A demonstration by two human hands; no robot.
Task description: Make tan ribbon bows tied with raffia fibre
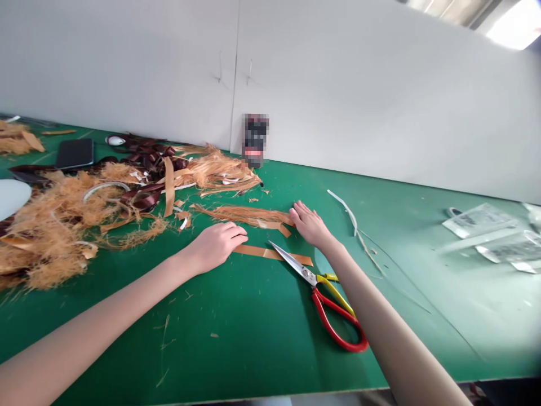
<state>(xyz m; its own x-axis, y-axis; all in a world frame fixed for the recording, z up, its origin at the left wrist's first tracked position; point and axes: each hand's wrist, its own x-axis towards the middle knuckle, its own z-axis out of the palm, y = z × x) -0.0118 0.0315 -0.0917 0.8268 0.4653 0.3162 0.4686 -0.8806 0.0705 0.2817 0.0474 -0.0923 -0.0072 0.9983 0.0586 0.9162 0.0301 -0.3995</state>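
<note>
Though beyond right hand (310, 224), plastic packets (479, 221)

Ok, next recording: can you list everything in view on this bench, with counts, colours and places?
table: one, green, under everything
fibre heap: one, orange-tan, left side
ribbon tangle: one, dark brown, back left
phone: one, black, back left
fringed strip: one, orange-tan, just behind the hands
flat strip: one, tan, between the hands
scissors: one pair, red and yellow handles, below the right hand
cord: one, white, right of the right hand
packets: several, clear, far right
left hand: empty, resting on the table
right hand: empty, resting on the table
</note>
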